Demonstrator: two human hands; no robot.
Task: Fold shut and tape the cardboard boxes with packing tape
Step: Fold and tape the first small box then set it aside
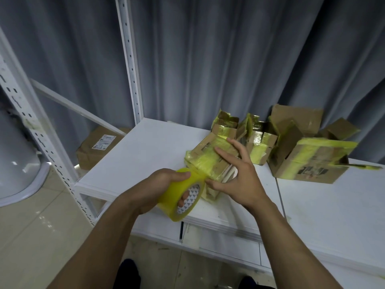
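Observation:
A small cardboard box point(205, 158) wrapped in yellow tape lies on the white table point(141, 155). My left hand point(158, 184) grips a roll of yellow packing tape point(183, 197), fingers through its core, just left of the box; a strip runs from the roll onto the box. My right hand point(239, 176) rests on the box's top and near side, fingers spread, thumb pressing the tape at the near corner.
Several open, tape-covered cardboard boxes point(308, 161) crowd the back right of the table. A white perforated shelf post point(130, 59) stands at the table's back left. A labelled box point(98, 144) sits on the floor behind, in front of grey curtains.

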